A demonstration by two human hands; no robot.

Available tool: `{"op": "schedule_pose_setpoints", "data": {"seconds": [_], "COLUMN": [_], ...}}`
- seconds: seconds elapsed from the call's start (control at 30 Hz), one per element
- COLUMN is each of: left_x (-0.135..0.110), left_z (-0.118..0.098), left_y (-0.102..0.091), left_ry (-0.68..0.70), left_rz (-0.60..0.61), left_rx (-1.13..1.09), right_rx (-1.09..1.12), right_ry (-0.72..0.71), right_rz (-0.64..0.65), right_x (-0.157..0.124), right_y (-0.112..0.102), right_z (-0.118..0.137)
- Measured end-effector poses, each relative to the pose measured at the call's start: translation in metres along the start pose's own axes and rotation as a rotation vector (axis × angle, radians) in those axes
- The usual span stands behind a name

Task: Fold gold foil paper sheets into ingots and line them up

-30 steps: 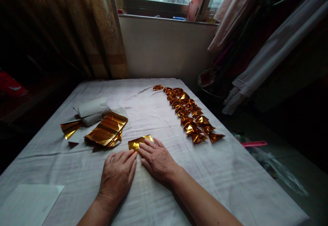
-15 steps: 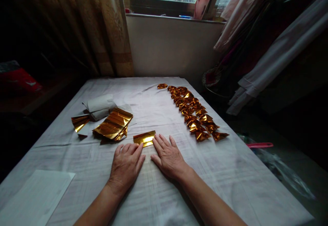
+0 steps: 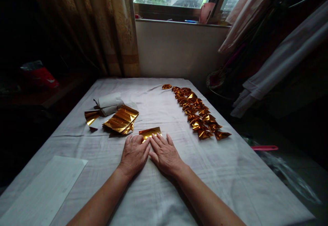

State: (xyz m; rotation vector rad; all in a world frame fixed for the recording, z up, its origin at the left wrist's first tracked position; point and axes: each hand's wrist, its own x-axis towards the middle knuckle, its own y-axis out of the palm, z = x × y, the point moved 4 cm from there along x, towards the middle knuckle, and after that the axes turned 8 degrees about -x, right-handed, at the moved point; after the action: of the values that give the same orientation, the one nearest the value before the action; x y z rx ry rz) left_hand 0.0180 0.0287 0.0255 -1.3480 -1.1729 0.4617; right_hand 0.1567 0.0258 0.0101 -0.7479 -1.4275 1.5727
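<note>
A small folded sheet of gold foil paper (image 3: 150,131) lies on the white-clothed table just beyond my hands. My left hand (image 3: 135,153) has its fingers bent and drawn together, pressing on the sheet's near edge at the left. Flat over the near right part of the same sheet lies my right hand (image 3: 165,155), fingers stretched out. The fingertips of both hands almost meet, and they hide the sheet's near edge. Left of the sheet sits a stack of gold foil paper (image 3: 121,119). Several folded gold foil pieces (image 3: 193,108) stand in rows on the right.
Behind the stack lie a white paper bundle (image 3: 110,102) and a fanned gold piece (image 3: 91,117). A pale sheet (image 3: 48,188) rests at the table's front left. One folded gold piece (image 3: 166,86) sits at the back. Clothes (image 3: 271,65) hang beyond the right edge.
My right hand has slid left along the folded sheet toward my left hand, narrowing the gap between them. The whole view has shifted slightly.
</note>
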Motion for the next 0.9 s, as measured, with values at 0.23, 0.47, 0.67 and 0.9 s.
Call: {"op": "schedule_pose_setpoints", "data": {"seconds": [0.23,0.47,0.67,0.9], "left_x": [-0.002,-0.011,-0.022,-0.009], "left_z": [0.004,0.010,0.017,0.011], "left_y": [0.001,-0.001,-0.005,-0.002], "left_ry": [-0.003,0.017,-0.011,-0.023], "left_rz": [0.023,0.045,0.047,0.050], "left_rx": [-0.024,0.011,0.055,0.088], "right_rx": [-0.010,-0.023,-0.033,-0.068], "right_ry": [0.125,0.210,0.236,0.288], "right_rz": [0.051,0.062,0.079,0.068], "right_x": [-0.006,-0.011,-0.011,-0.002], "right_y": [0.004,0.004,0.002,0.000], "right_z": [0.002,-0.002,0.000,-0.006]}}
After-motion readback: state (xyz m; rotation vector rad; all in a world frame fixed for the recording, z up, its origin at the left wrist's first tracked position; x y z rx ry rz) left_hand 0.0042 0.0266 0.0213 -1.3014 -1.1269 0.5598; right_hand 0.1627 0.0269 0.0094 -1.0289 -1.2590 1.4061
